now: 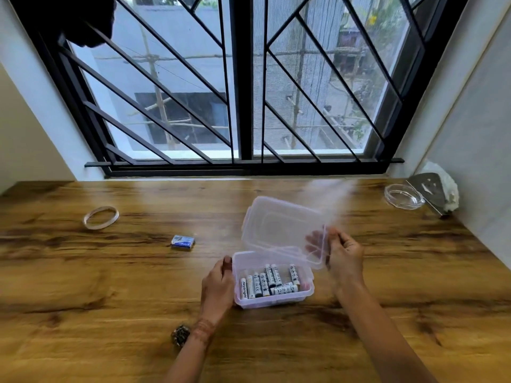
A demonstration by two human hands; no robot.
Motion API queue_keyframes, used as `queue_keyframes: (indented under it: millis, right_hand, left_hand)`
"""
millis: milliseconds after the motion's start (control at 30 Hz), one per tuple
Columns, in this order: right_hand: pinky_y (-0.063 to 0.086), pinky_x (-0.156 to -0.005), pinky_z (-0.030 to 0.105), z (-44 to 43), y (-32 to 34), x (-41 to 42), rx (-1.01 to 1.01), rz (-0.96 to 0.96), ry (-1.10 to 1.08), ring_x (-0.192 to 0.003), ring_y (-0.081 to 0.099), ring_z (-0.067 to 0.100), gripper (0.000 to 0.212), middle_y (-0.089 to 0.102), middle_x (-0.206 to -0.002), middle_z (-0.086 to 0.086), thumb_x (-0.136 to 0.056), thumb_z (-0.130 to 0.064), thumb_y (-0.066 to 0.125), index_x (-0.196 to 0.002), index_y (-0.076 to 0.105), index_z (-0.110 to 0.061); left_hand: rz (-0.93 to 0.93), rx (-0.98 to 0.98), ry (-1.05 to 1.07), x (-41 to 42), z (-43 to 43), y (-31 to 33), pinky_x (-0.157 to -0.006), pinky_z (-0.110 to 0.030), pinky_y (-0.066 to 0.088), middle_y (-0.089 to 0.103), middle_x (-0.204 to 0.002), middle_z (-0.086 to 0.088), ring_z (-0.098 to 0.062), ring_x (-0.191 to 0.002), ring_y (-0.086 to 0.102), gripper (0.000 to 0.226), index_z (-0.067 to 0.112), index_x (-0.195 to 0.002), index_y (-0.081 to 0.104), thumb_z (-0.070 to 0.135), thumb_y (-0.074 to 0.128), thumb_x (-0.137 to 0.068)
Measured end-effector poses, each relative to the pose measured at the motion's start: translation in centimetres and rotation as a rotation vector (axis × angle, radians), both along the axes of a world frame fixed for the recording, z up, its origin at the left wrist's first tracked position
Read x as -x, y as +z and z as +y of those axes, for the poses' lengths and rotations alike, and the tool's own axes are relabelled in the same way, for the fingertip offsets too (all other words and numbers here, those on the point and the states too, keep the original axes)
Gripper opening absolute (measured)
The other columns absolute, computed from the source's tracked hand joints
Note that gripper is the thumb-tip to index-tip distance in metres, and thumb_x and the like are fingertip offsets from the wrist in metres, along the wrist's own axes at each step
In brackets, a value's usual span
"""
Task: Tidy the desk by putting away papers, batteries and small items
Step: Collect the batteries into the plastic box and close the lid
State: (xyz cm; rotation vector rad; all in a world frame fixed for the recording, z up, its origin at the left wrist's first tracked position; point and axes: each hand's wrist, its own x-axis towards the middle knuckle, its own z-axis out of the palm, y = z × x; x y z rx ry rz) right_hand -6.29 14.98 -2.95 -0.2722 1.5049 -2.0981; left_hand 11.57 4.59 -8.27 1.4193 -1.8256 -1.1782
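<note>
A clear plastic box [273, 299] sits on the wooden desk [110, 286] near its middle, with several white batteries [269, 280] lying inside. My left hand [217, 288] grips the box's left wall. My right hand [341, 255] pinches the right edge of the clear lid [279, 228], which is held tilted above the back of the box. A small blue box [183, 242] lies on the desk to the left. A roll of clear tape [101, 217] lies further left.
A glass dish [403, 196] and a metal piece [427, 187] stand at the far right corner by the wall. A barred window [243, 87] runs along the desk's back edge. A small dark round thing [180, 335] lies beside my left wrist.
</note>
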Motion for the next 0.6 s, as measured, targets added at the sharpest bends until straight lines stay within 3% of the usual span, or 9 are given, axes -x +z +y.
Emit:
queue_keyframes:
  millis: [67, 167, 233, 333, 467, 600]
  right_hand:
    - [0.057, -0.051, 0.027, -0.1, -0.8, -0.5, -0.121, -0.001, 0.104, -0.056, 0.069, 0.017, 0.019, 0.068, -0.083, 0.016, -0.094, -0.011, 0.047, -0.093, 0.061, 0.001]
    - [0.058, -0.053, 0.03, -0.5, -1.9, -1.2, -0.285, 0.11, 0.159, -0.057, 0.069, 0.019, 0.021, 0.069, -0.077, 0.01, -0.095, -0.013, 0.047, -0.082, 0.063, -0.007]
    - [0.057, -0.055, 0.031, -0.6, -2.3, -1.4, -0.38, 0.217, 0.134, -0.059, 0.069, 0.018, 0.022, 0.07, -0.076, 0.008, -0.095, -0.014, 0.048, -0.083, 0.065, -0.007]
    - [0.058, -0.063, 0.038, -0.5, -2.8, -1.3, -0.557, 0.503, 0.11, -0.065, 0.068, 0.017, 0.023, 0.07, -0.074, 0.007, -0.094, -0.015, 0.05, -0.083, 0.069, -0.007]
    - [0.05, -0.065, 0.038, -0.3, -3.2, -1.0, -0.685, 0.81, 0.116, -0.072, 0.062, 0.023, 0.026, 0.07, -0.078, 0.011, -0.094, -0.018, 0.05, -0.086, 0.07, -0.004]
    - [0.042, -0.074, 0.027, -0.1, -3.8, -0.9, -0.731, 0.867, 0.148, -0.086, 0.057, 0.019, 0.025, 0.066, -0.094, 0.01, -0.092, -0.023, 0.055, -0.105, 0.068, -0.006]
  left_hand:
    - [0.003, -0.051, 0.02, 0.0, 0.3, 0.6, -0.062, -0.028, 0.04, 0.065, -0.084, -0.013, -0.025, -0.078, 0.059, 0.058, 0.005, -0.085, 0.064, 0.046, 0.024, -0.097]
    - [0.046, -0.097, 0.025, -0.1, 0.7, 1.5, -0.053, -0.024, 0.037, 0.06, -0.069, -0.004, -0.02, -0.069, 0.055, 0.057, 0.013, -0.067, 0.057, 0.049, 0.024, -0.095]
    - [0.037, -0.064, 0.002, -0.2, 0.9, 1.6, -0.05, -0.016, 0.036, 0.062, -0.075, 0.0, -0.012, -0.069, 0.054, 0.043, 0.016, -0.077, 0.061, 0.045, 0.035, -0.095]
    - [0.022, 0.005, -0.017, -0.2, 1.1, 1.2, -0.047, -0.003, 0.039, 0.065, -0.099, 0.0, -0.003, -0.074, 0.053, 0.032, 0.012, -0.113, 0.063, 0.033, 0.05, -0.093]
    - [-0.058, 0.055, -0.021, 0.0, 1.4, 1.2, -0.046, -0.001, 0.038, 0.064, -0.102, -0.003, -0.006, -0.075, 0.052, 0.035, 0.013, -0.119, 0.059, 0.034, 0.05, -0.093]
    - [-0.086, 0.11, -0.039, 0.0, 1.9, 0.6, -0.051, -0.008, 0.038, 0.066, -0.109, -0.001, -0.008, -0.082, 0.058, 0.032, 0.02, -0.119, 0.057, 0.037, 0.048, -0.093]
